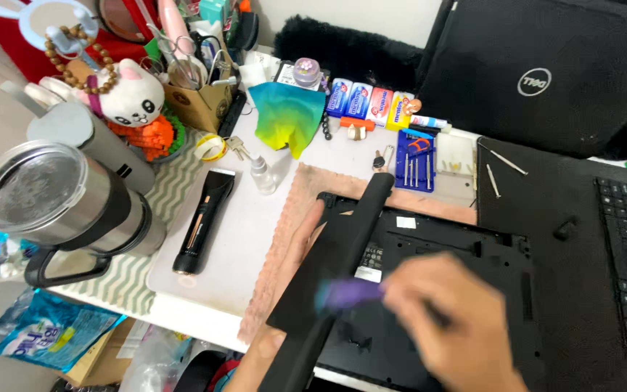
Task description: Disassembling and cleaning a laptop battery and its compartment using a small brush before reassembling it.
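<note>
**Black laptop panel lifted over the open base**

The black laptop panel (342,247) is held tilted above the opened laptop base (466,254), which lies on a pinkish mat (292,218) on the surface. It is gripped from beneath by the left hand (295,250), fingers wrapped round its edge. A blurred purple tool (346,294) is pinched in the right hand (451,319). The panel looks thin, matte and long. It could be flexed or dropped if the one-handed grip slips; the exposed base could be scratched by the tool.
</note>
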